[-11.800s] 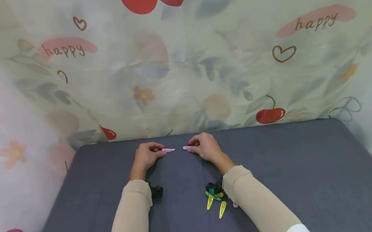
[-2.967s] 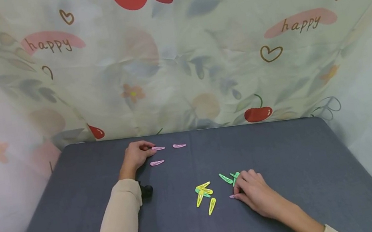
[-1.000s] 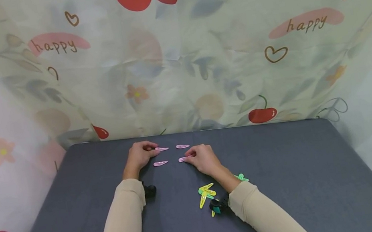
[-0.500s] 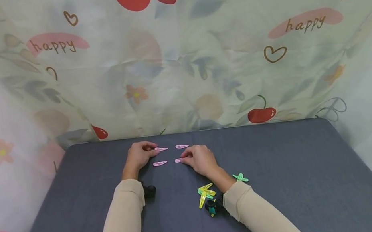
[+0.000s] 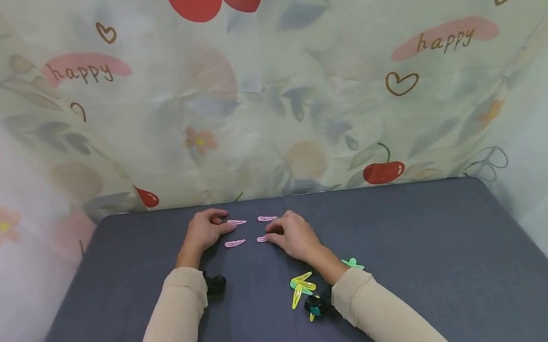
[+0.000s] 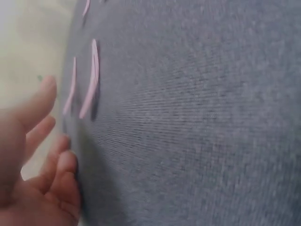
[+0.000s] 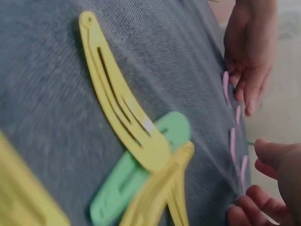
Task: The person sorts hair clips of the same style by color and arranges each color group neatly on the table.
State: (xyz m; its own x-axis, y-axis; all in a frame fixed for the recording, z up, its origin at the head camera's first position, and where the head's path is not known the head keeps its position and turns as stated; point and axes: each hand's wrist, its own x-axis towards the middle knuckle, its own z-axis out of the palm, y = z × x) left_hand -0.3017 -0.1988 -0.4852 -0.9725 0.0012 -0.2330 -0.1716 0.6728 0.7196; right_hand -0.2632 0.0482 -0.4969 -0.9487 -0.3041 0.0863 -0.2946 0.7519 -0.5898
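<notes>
Pink snap hair clips lie in two short rows near the table's back edge. The back row has a left clip (image 5: 237,221) and a right clip (image 5: 266,218); in front are another left clip (image 5: 235,243) and a right clip (image 5: 261,239). My left hand (image 5: 206,229) rests beside the back left clip, and the left wrist view shows its thumb and fingers apart, holding nothing. My right hand (image 5: 296,236) is at the front right clip, partly covering it. In the right wrist view its thumb and fingers (image 7: 258,197) are spread, with no clip pinched between them.
Yellow hair clips (image 5: 297,296) are heaped with a green clip (image 7: 174,127) on the grey table (image 5: 429,266), below my right wrist. More green clips (image 5: 352,263) lie by the right sleeve. A patterned cloth (image 5: 268,136) stands behind the table.
Earlier both hands held pink clips at the back; then my right hand took another beside the green clips and set it down front right. Its fingers have since loosened; the left hand stayed put.
</notes>
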